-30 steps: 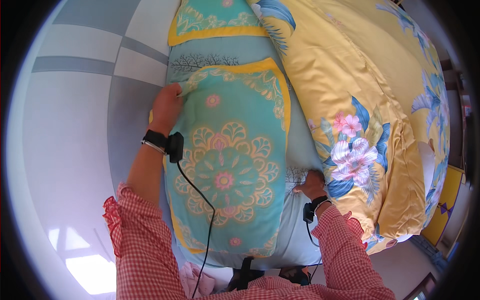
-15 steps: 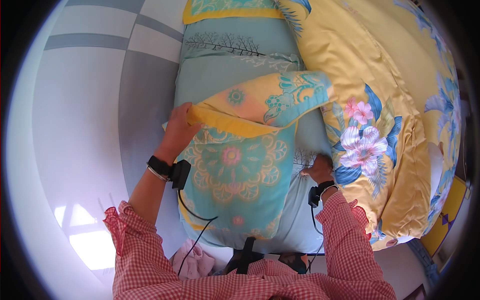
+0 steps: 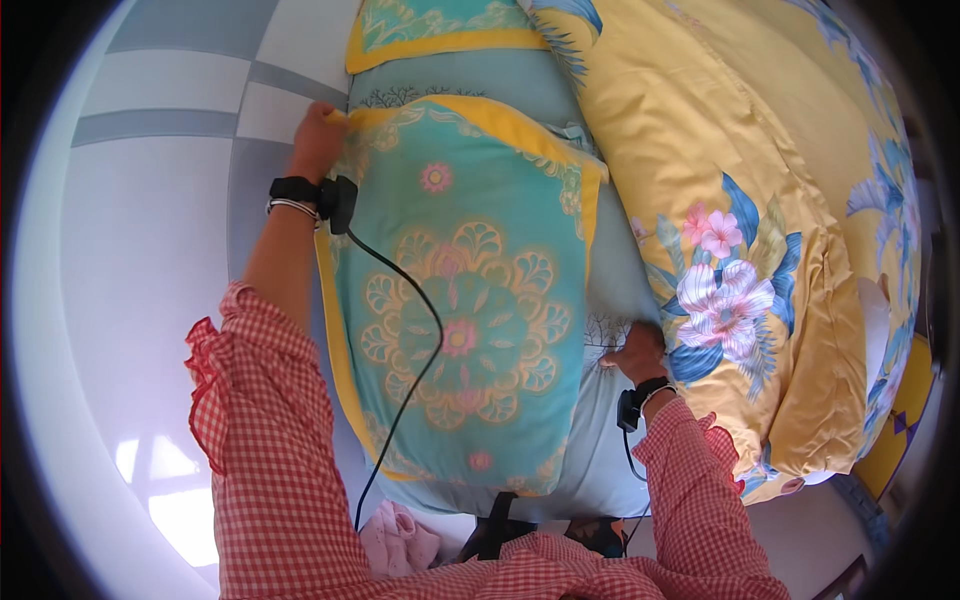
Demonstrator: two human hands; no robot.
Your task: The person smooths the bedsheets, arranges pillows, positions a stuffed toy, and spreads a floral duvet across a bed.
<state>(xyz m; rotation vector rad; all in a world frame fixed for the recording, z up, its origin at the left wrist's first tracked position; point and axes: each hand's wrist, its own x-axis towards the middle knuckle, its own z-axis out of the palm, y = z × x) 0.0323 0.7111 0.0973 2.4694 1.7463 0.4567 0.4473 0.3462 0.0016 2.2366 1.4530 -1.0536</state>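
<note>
A teal pillow cover point(image 3: 480, 270) with a yellow border and a pale floral medallion lies spread over the grey-green bed sheet point(image 3: 610, 420). My left hand point(image 3: 318, 138) is closed on its far left corner, pulled out to the bed's left edge. Along the far side the yellow border is partly turned over. My right hand point(image 3: 637, 352) rests on the sheet just right of the pillow cover, thumb stretched out to the left. It holds nothing that I can see, and its outer fingers are partly hidden.
A yellow flowered quilt point(image 3: 740, 130) is heaped along the right side. Beyond the pillow cover lies a second teal piece with a yellow border point(image 3: 450, 45). Pink fabric point(image 3: 398, 535) sits by the near edge. A black cable point(image 3: 435, 310) crosses the pillow cover. Pale panels point(image 3: 150, 220) stand left.
My left hand has moved away and slightly left with the corner. The folded-back far part of the pillow cover has opened out flat. My right hand has stayed in place.
</note>
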